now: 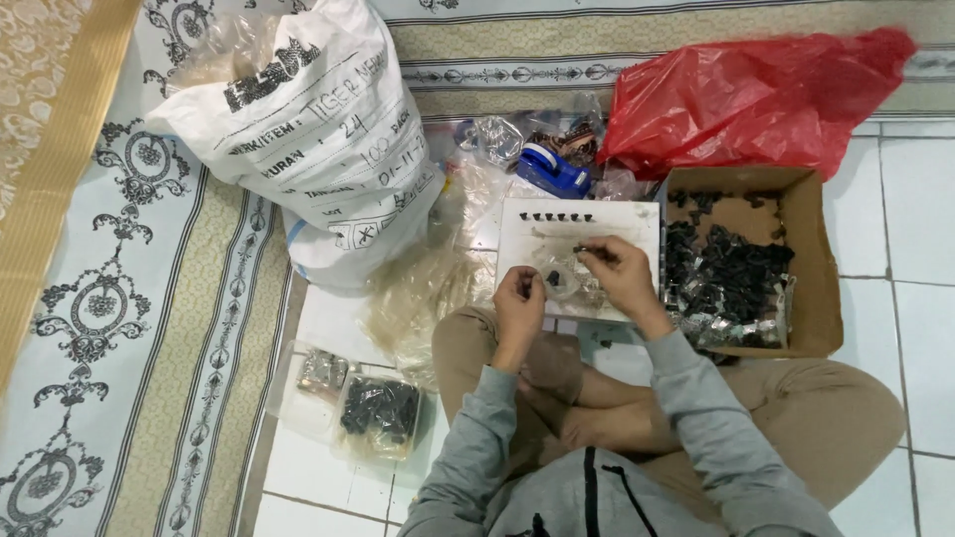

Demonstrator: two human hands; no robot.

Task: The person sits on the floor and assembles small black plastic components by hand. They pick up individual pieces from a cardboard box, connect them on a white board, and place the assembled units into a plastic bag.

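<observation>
Right hand (615, 267): fingertips pinched together on a small dark part (580, 249), held just above the white board (637, 221). Grip is a thumb-and-forefinger pinch; other fingers curled loosely.

Left hand (519, 296): fingers bent inward, closed on the edge of a small clear plastic bag (560, 281) that lies between the two hands; a dark piece shows through the film. Bag rests on the near part of the board, just beside the right hand.

Board: a row of small black parts (556, 216) lined up near its far edge, well apart from both hands. Board sits over the person's crossed legs, tan trousers, grey sleeves.

Right of board, touching it: open cardboard box (816, 249) holding a heap of black parts, some in clear wrap at the near corner. Behind the box: red plastic bag (756, 94). Behind the board: blue tape dispenser (550, 171) among crumpled clear film.

Left: large white sack (308, 129) with handwriting, standing on a patterned mat (129, 298). Near left knee, on the tiled floor (915, 249): two filled clear bags (378, 410), one with dark parts, one with paler contents
</observation>
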